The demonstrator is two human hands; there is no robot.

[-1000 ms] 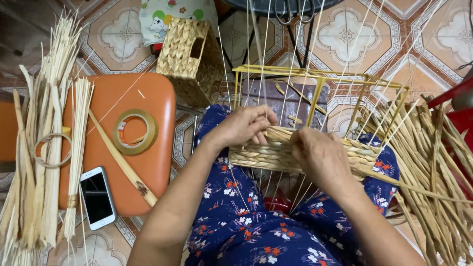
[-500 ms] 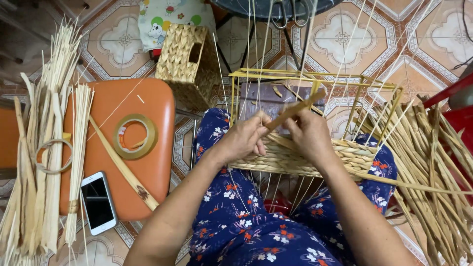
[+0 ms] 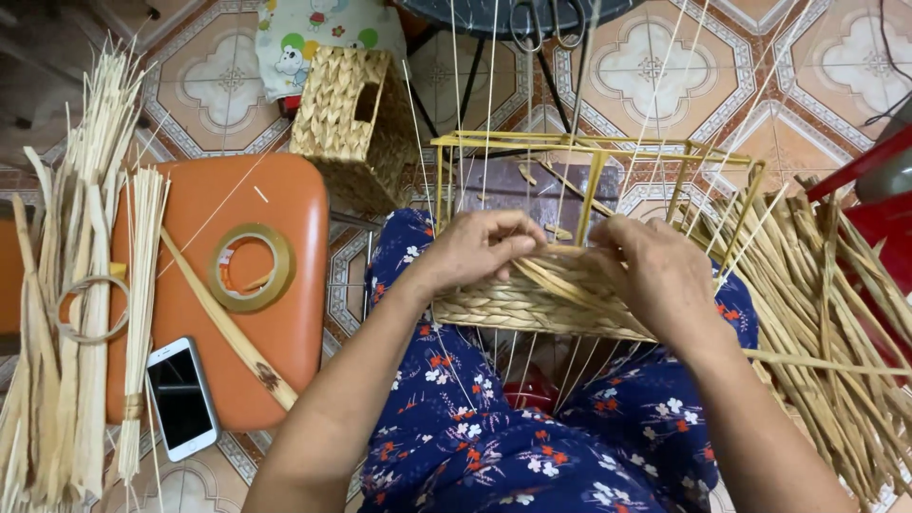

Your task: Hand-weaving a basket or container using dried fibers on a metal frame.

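A half-woven straw basket (image 3: 518, 306) rests on my lap on a yellow wire frame (image 3: 589, 147) with thin upright stakes. My left hand (image 3: 480, 249) pinches flat straw strands at the top edge of the woven band. My right hand (image 3: 655, 275) grips the same strands (image 3: 560, 275) just to the right, pressing them against the weave. Both hands sit close together over the basket's near wall.
An orange stool top (image 3: 214, 285) at left holds a tape roll (image 3: 250, 266), a flat strip and a white phone (image 3: 180, 397). Straw bundles (image 3: 76, 313) lie at far left and heaped straw (image 3: 836, 313) at right. A finished woven box (image 3: 351, 123) stands behind.
My right hand rose with a strand half a second ago and has now come back down onto the weave. My left hand stayed at the basket's top edge.
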